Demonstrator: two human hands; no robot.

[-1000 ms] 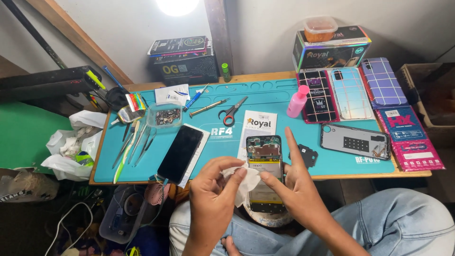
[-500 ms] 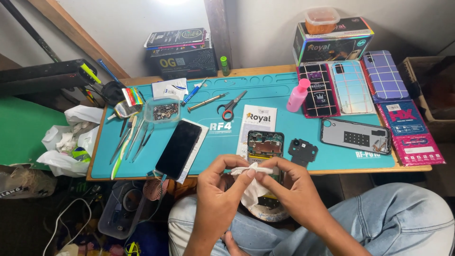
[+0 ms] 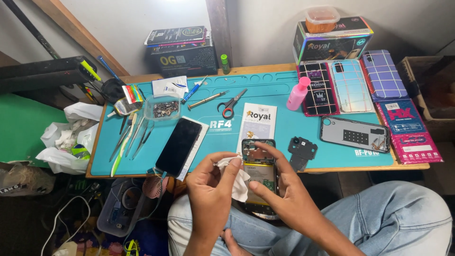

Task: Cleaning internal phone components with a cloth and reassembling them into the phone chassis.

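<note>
Two hands work together over my lap, just off the near edge of the teal silicone repair mat (image 3: 284,123) that covers the wooden tabletop (image 3: 265,69). My left hand (image 3: 211,189) pinches a crumpled white wipe (image 3: 238,182) between thumb and forefinger, its grip pressed together on the cloth. My right hand (image 3: 284,194) cradles the opened smartphone with its back cover off (image 3: 258,173), fingers spread along its right edge and the index finger lying across the top of the frame, so that grip is closed around the phone's body.

Compared with a second ago, the phone has come off the mat and now sits lower, held above my knees, and the wipe has moved from between my palms to the phone's left side, touching it. I judge that the cleaning of the exposed interior is now under way rather than being set up.

On the mat, just left of my hands, lies a dark smartphone face up on a white sheet (image 3: 179,146). Just right of the held phone sits a small black plastic camera bracket (image 3: 301,150), and further right a grey back cover turned inside up (image 3: 354,133). Behind them I see a white printed card (image 3: 258,122), red-handled scissors (image 3: 230,105), a pink squeeze bottle (image 3: 298,94) and a clear tray of screws (image 3: 162,108). A row of tweezers and pry tools (image 3: 128,140) lies at the mat's left end.
</note>
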